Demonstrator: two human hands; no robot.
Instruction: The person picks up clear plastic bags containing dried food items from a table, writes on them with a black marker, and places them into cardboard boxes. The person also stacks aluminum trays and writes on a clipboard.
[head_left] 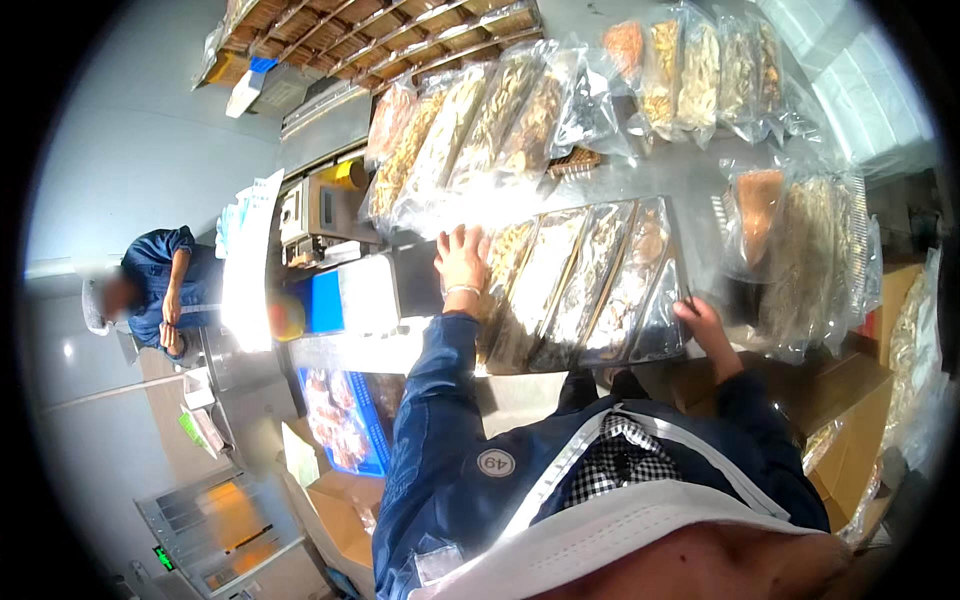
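Note:
A dark divided tray (674,250) lies in front of me, its long slots filled with pale and brown dried food pieces (590,280) under clear plastic. At its left side, near the far corner, my left hand (462,262) rests with the fingers spread; it grips nothing. On the opposite side, my right hand (704,322) closes round the tray's right edge, fingers partly hidden. Just beyond the tray lies a clear bag of dried food in strips (465,135). To the right sits another bag with an orange-brown portion (758,215).
More filled bags (700,75) lie at the back, and stacked compartment trays (390,35) stand at the far left. A scale (328,208) is left of my hand. Cardboard boxes (850,430) stand near right. A co-worker in blue (165,275) is far left.

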